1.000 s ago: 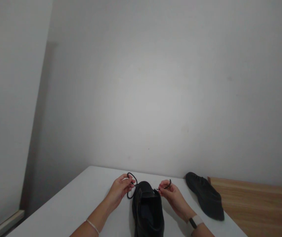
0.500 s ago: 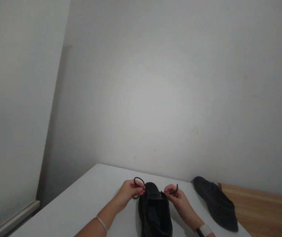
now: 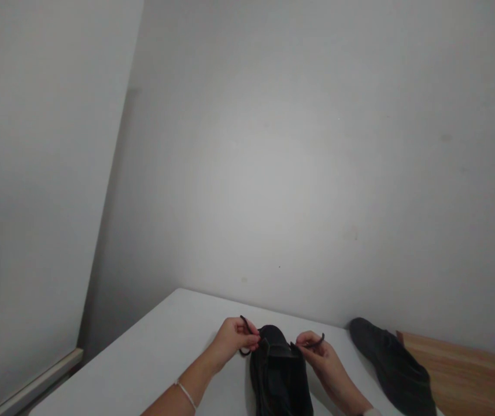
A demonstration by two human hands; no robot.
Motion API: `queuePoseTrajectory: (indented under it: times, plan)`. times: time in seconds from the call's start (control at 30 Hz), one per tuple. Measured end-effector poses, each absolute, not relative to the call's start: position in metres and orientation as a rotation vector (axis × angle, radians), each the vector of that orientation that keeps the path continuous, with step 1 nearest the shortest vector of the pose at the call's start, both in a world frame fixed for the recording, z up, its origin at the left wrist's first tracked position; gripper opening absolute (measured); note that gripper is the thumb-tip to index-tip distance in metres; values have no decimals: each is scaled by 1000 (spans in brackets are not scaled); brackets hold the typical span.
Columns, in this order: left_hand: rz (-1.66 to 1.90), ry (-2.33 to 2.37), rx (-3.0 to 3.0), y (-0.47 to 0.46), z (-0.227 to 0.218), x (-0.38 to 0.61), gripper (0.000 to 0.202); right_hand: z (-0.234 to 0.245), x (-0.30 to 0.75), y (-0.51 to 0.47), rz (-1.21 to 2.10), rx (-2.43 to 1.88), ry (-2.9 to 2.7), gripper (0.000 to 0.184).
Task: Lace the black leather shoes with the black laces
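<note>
A black shoe (image 3: 280,370) stands on the white table with its toe toward the wall and its opening toward me. On its left side my left hand (image 3: 235,341) pinches a black shoelace (image 3: 244,323) close to the upper, with part of the lace hanging below the fingers. My right hand (image 3: 317,349) pinches another part of the lace at the shoe's right side, and a lace end (image 3: 320,340) sticks out past the fingers. The lacing between the two hands is mostly hidden.
A second black shoe (image 3: 392,364) lies at the table's right edge, near the wall (image 3: 273,190). Beyond it is a wooden board (image 3: 468,370). The white table (image 3: 178,323) reaches back to the wall. A pale panel (image 3: 39,173) rises on the left.
The view has shifted, so everything appears a little further right and lower. By my left hand, the wide lace loop now looks narrower. Both hands keep their pinch.
</note>
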State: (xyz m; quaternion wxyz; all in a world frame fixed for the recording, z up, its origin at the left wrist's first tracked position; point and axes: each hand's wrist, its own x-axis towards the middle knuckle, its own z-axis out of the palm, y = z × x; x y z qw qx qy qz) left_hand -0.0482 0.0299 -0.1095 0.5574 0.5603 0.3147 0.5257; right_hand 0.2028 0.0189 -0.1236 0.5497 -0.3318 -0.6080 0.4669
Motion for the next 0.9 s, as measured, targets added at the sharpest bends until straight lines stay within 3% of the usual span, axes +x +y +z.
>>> queuePoseTrajectory:
  times: [0.4,0.73,0.9]
  plan:
    - [1283,764,1417,34,-114,-42,31,-117,198,13,1036,-820,-1510,22]
    - [1244,837,1471,36,-120,-40,28,-122,197,22,998,-963,-1461,37]
    - [1146,800,1458,32,-115,-43,34,-119,198,14,1077,-901,-1516,26]
